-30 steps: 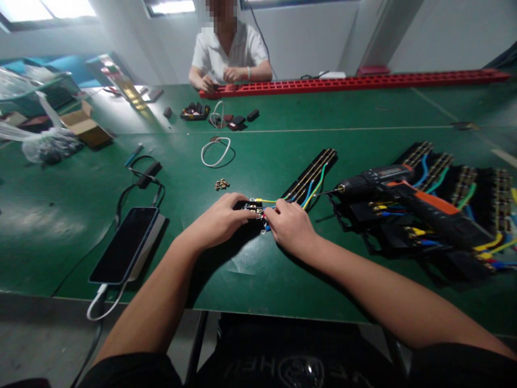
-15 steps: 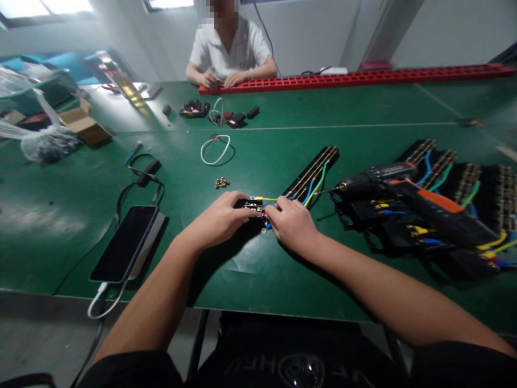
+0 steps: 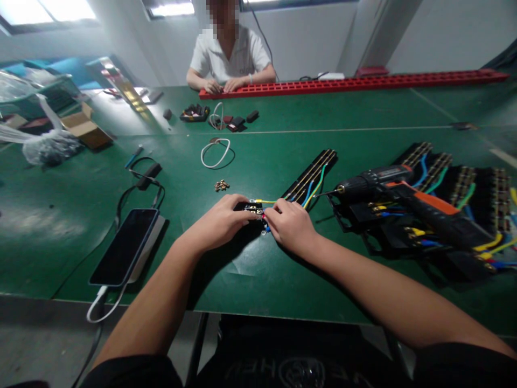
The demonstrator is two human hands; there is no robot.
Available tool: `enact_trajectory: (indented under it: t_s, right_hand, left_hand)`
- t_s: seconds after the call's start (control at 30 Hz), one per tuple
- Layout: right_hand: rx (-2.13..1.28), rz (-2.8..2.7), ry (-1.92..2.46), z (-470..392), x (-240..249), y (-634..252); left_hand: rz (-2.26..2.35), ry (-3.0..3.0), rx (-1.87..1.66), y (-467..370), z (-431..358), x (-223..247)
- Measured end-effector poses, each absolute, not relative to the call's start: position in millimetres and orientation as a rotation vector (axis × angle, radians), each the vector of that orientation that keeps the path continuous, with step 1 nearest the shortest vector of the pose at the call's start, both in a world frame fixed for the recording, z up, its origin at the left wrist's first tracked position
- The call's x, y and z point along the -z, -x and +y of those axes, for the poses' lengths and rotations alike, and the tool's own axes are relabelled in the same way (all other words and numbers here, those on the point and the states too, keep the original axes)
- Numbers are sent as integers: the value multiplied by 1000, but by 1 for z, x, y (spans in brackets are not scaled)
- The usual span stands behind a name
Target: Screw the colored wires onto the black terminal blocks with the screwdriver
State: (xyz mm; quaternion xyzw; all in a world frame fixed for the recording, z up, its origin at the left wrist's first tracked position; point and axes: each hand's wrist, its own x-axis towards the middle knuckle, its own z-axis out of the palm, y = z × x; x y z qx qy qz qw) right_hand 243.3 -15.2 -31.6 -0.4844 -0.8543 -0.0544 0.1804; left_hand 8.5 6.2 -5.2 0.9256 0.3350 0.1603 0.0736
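My left hand [image 3: 220,222] is closed around the left end of a small black terminal block [image 3: 253,208] with brass-coloured contacts. At the block's right side, my right hand [image 3: 291,223] pinches a wire with a red sleeve [image 3: 264,215]; its tip is partly hidden by my fingers. A yellow wire [image 3: 266,201] with a ring lug lies along the block's far edge, and a blue-sleeved lug [image 3: 265,231] hangs at its near side. Beyond my right hand, the wires run to a black strip with brass bars [image 3: 313,172]. Small brass screws [image 3: 222,186] lie in a pile past my left hand.
A cordless drill [image 3: 404,188] rests over several similar wired assemblies [image 3: 464,188] on the right. A phone [image 3: 125,247] with a cable lies left. White cable loop [image 3: 215,153] sits ahead. Across the green table, a person in a white shirt handles a long red strip [image 3: 343,83].
My head view has tilted slightly, so the scene sits a little lower. Both hands keep nearly the same place and hold at the terminal block.
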Motion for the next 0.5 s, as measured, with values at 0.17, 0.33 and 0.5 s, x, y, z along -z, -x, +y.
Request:
enact_trajectory:
  t_s: [0.17,0.33,0.5]
  right_hand:
    - [139,-2371,1327,-15,33,-245]
    - [150,-2392,1305,-14,34,-246]
    - [143,-2401,1345,-14,33,-244]
  left_hand:
    - [1015,-2771,-486,-8,7,7]
    - [1009,-2751,-494,-9,6,7]
    - [1000,-2756,-491,-8,6,7]
